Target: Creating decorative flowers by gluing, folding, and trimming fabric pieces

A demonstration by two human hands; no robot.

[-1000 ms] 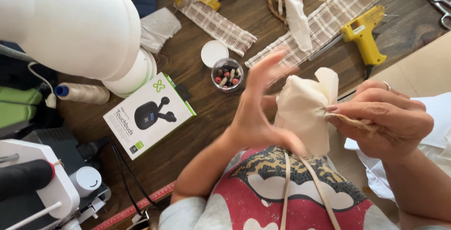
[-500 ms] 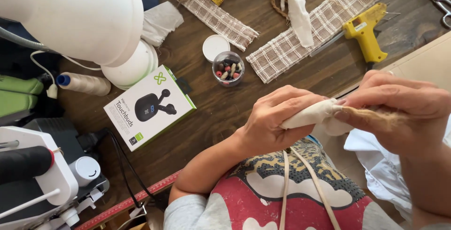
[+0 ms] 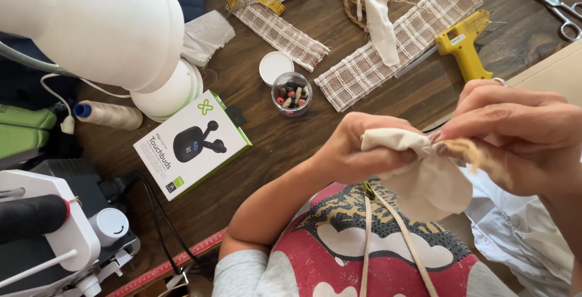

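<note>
My left hand [image 3: 357, 151] grips the gathered top of a small cream cloth pouch [image 3: 433, 185], fingers closed around the fabric. Just to its right, my right hand [image 3: 515, 130] pinches a tuft of tan jute twine [image 3: 468, 152] against the pouch's neck. The pouch hangs down between the two hands, over my patterned red shirt [image 3: 364, 254]. Both hands hover at the near edge of the dark wooden table [image 3: 285, 145]. How the twine runs around the pouch is hidden by my fingers.
On the table lie a yellow glue gun [image 3: 461, 42], scissors [image 3: 555, 7], a small jar of beads [image 3: 291, 94] beside its white lid [image 3: 276, 66], checked ribbon strips [image 3: 403, 51], a white earbud box [image 3: 191, 145], a thread spool [image 3: 109, 115]. A white lamp [image 3: 97, 24] and sewing machine [image 3: 48, 230] stand left.
My left hand, fingers spread a second ago, has closed on the pouch's top. My right hand has shifted right and up, bringing the twine against the neck.
</note>
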